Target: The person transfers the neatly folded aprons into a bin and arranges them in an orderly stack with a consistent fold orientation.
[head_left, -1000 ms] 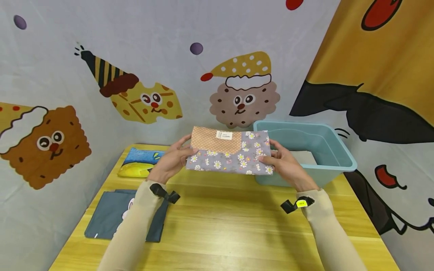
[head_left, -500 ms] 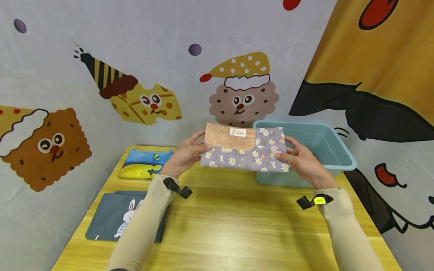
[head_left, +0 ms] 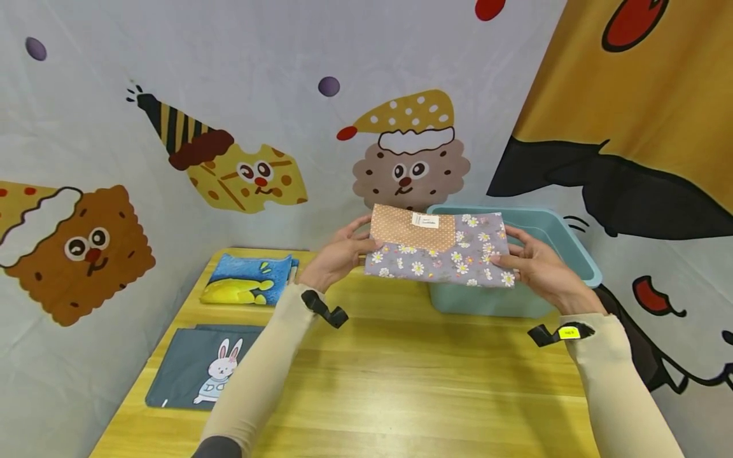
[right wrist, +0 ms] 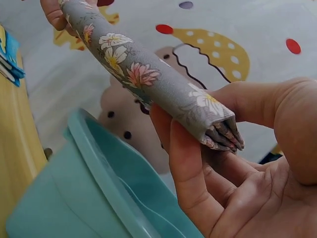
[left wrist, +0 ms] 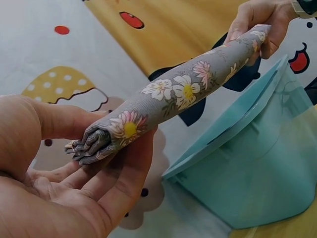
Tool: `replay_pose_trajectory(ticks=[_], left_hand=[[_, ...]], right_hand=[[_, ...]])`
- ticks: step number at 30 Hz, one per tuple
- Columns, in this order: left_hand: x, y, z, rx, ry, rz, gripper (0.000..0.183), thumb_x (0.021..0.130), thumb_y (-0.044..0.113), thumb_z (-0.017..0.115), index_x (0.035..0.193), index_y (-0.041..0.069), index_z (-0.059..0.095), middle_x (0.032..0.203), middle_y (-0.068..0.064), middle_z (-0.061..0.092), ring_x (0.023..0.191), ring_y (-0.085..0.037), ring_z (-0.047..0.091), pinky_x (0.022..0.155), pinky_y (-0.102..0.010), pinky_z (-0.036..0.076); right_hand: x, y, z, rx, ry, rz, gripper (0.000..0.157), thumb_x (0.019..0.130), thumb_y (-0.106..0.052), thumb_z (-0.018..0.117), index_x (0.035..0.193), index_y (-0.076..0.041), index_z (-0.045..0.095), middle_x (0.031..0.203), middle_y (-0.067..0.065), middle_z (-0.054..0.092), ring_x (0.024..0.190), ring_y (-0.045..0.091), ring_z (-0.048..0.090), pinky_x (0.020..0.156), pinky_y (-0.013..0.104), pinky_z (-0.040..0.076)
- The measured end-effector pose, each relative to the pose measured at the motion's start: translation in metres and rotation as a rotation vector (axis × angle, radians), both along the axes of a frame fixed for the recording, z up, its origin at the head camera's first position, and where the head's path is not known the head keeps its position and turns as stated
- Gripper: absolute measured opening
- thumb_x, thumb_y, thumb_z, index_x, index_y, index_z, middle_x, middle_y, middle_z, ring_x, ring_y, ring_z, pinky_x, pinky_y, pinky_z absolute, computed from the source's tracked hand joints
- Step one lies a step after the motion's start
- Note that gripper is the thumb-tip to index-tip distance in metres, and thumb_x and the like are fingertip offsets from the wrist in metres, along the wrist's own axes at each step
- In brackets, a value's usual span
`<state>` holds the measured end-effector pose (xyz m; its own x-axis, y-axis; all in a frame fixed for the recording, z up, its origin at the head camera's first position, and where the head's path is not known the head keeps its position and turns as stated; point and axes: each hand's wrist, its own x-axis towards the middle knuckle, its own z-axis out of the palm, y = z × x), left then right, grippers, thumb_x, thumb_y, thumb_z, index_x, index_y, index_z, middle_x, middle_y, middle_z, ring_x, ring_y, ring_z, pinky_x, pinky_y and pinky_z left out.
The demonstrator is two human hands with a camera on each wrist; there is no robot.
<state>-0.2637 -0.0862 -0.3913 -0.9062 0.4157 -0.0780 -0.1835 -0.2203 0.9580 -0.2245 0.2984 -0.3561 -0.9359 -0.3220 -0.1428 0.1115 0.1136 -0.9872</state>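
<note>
A folded grey cloth (head_left: 438,254) with daisies, an orange dotted patch and a small white label hangs in the air before the teal bin (head_left: 487,299). My left hand (head_left: 338,254) pinches its left end between thumb and fingers. At the other end, my right hand (head_left: 541,267) grips it the same way. In the left wrist view, the folded layers of the cloth (left wrist: 168,94) show at the end by the thumb. The right wrist view has the bin (right wrist: 74,183) below the cloth (right wrist: 143,69). What lies inside the bin is hidden.
On the wooden table (head_left: 424,381), a folded blue and yellow cloth (head_left: 249,280) lies at the back left. In front of it is a dark grey folded cloth (head_left: 189,369) with a rabbit print, partly behind my left arm. A cartoon-printed curtain (head_left: 258,76) hangs behind.
Both hands have moved right and slightly up with the daisy cloth, which now overlaps the front of the bin. More of the rabbit print and the blue and yellow cloth shows.
</note>
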Motion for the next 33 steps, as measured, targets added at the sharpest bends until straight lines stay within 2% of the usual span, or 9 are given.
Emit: replay_pose_trajectory(ticks=[3, 6, 8, 14, 20, 27, 33], left_hand=[[-0.004, 0.011, 0.000, 0.010, -0.001, -0.009, 0.076, 0.096, 0.003, 0.067, 0.159, 0.026, 0.031, 0.147, -0.014, 0.053, 0.096, -0.016, 0.059, 0.075, -0.033, 0.049], [-0.006, 0.022, 0.002, 0.008, -0.005, -0.015, 0.075, 0.096, 0.002, 0.066, 0.159, 0.026, 0.033, 0.137, -0.012, 0.059, 0.086, -0.015, 0.058, 0.071, -0.031, 0.050], [-0.007, 0.030, 0.002, -0.003, -0.008, -0.014, 0.075, 0.096, 0.001, 0.066, 0.159, 0.025, 0.032, 0.137, -0.012, 0.060, 0.085, -0.015, 0.058, 0.071, -0.031, 0.051], [-0.015, 0.052, 0.004, -0.032, -0.009, -0.016, 0.073, 0.098, 0.000, 0.064, 0.159, 0.024, 0.032, 0.144, -0.015, 0.057, 0.091, -0.016, 0.062, 0.073, -0.031, 0.053], [-0.023, 0.072, 0.009, -0.072, 0.000, -0.004, 0.075, 0.096, -0.001, 0.065, 0.160, 0.023, 0.032, 0.144, -0.016, 0.058, 0.089, -0.018, 0.064, 0.074, -0.032, 0.055], [-0.033, 0.096, 0.011, -0.117, 0.013, 0.004, 0.079, 0.094, -0.002, 0.068, 0.160, 0.024, 0.034, 0.147, -0.015, 0.058, 0.093, -0.020, 0.067, 0.077, -0.035, 0.057], [-0.041, 0.113, 0.016, -0.168, 0.013, -0.006, 0.082, 0.094, -0.001, 0.068, 0.163, 0.023, 0.029, 0.160, -0.016, 0.043, 0.108, -0.022, 0.068, 0.087, -0.040, 0.057]], right_hand=[[-0.002, 0.011, 0.001, -0.004, 0.001, 0.001, 0.094, 0.098, -0.007, 0.069, 0.165, -0.019, 0.004, 0.119, -0.006, 0.070, 0.090, 0.016, 0.076, 0.071, 0.028, 0.062], [-0.006, 0.022, 0.001, -0.008, 0.002, 0.000, 0.095, 0.098, -0.005, 0.069, 0.166, -0.018, 0.003, 0.119, -0.006, 0.070, 0.090, 0.016, 0.076, 0.071, 0.028, 0.062], [-0.008, 0.030, 0.000, -0.015, 0.001, -0.002, 0.095, 0.098, -0.004, 0.068, 0.166, -0.018, 0.003, 0.118, -0.006, 0.070, 0.090, 0.016, 0.076, 0.072, 0.028, 0.062], [-0.013, 0.052, 0.001, -0.048, -0.023, -0.011, 0.093, 0.100, 0.001, 0.063, 0.166, -0.020, 0.000, 0.114, -0.006, 0.073, 0.087, 0.017, 0.076, 0.067, 0.029, 0.062], [-0.019, 0.071, 0.003, 0.028, -0.026, -0.046, 0.094, 0.099, -0.002, 0.065, 0.166, -0.024, 0.002, 0.111, -0.011, 0.074, 0.086, 0.015, 0.076, 0.066, 0.028, 0.061], [-0.026, 0.093, 0.001, 0.064, -0.022, -0.085, 0.096, 0.099, -0.003, 0.065, 0.167, -0.026, 0.000, 0.108, -0.015, 0.074, 0.084, 0.015, 0.076, 0.064, 0.029, 0.061], [-0.034, 0.108, 0.004, 0.107, -0.056, -0.107, 0.095, 0.099, -0.006, 0.066, 0.166, -0.028, 0.002, 0.110, -0.019, 0.073, 0.085, 0.013, 0.074, 0.064, 0.028, 0.059]])
